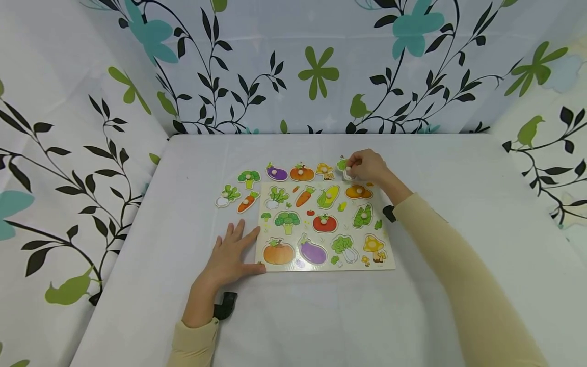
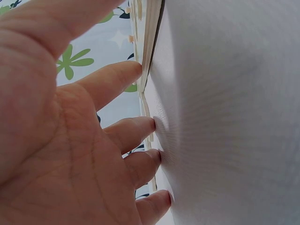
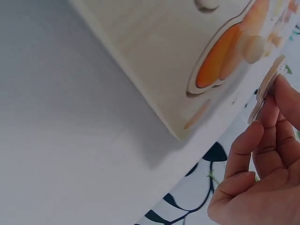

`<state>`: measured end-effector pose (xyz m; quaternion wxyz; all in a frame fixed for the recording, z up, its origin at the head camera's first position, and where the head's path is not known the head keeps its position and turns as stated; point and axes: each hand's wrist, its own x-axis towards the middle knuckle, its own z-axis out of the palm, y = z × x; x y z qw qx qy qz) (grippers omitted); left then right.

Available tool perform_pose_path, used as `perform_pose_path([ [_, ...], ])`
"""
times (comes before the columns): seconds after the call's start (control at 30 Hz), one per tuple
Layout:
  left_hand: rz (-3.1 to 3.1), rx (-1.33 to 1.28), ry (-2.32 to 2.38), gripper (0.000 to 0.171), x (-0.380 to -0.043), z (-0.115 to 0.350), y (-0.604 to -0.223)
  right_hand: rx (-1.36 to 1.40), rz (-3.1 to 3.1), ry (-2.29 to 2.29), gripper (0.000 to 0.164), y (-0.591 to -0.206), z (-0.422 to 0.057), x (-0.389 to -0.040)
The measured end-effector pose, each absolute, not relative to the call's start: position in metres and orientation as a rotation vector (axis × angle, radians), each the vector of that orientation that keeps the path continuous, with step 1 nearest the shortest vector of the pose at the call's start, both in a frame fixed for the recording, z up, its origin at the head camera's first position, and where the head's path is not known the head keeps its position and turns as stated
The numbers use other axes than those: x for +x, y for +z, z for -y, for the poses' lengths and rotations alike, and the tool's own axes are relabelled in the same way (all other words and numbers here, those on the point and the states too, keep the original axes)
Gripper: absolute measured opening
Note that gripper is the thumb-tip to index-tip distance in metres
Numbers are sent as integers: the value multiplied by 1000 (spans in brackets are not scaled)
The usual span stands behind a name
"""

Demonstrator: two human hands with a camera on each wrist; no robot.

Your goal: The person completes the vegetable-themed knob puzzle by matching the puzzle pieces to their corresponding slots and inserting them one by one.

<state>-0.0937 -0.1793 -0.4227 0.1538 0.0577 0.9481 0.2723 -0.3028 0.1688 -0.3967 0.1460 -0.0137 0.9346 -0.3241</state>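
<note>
My right hand [image 1: 367, 165] pinches a knobbed bok choy puzzle piece [image 1: 342, 164] just beyond the board's far edge. From the side, the right wrist view shows this thin wooden piece [image 3: 268, 86] between thumb and fingers. The vegetable puzzle board [image 1: 345, 221] lies flat on the table. My left hand [image 1: 229, 257] rests with spread fingers at its left edge, the thumb touching the near left corner. Knobbed tomato [image 1: 324, 224], corn [image 1: 328, 197], potato [image 1: 353, 192] and asparagus [image 1: 362, 216] pieces sit in the board.
Loose pieces lie around the board's far left: a turnip [image 1: 224, 199], carrot [image 1: 247, 203], broccoli [image 1: 249, 178], eggplant [image 1: 277, 174], pumpkin [image 1: 302, 175] and mushroom [image 1: 324, 169]. A white cloth covers the table [image 1: 321, 316]. Patterned curtains [image 1: 284, 30] hang behind it and at both sides.
</note>
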Motion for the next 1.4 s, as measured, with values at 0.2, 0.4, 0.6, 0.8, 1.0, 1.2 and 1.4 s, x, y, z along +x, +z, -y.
perform_pose_path([
  [0.2,-2713,164,785,95,-94,179,-423,-224,-2690,-943,10,-387,-170,-273],
  [0.4,-2718,155,774,96,-95,179,-425,-448,-2639,-913,8,-381,-165,-226],
  [0.6,-2714,151,778,96,-94,179,-425,-519,-2630,-822,9,-381,-163,-187],
  [0.8,-2708,154,780,96,-94,179,-424,-574,-2593,-786,10,-390,-163,-162],
  [1.0,-2705,148,795,96,-94,178,-425,-609,-2594,-737,11,-400,-159,-149],
  [1.2,-2708,153,799,95,-94,178,-425,-610,-2585,-716,15,-407,-159,-144],
  [1.4,-2707,157,795,96,-93,178,-424,-639,-2589,-715,15,-407,-159,-141],
])
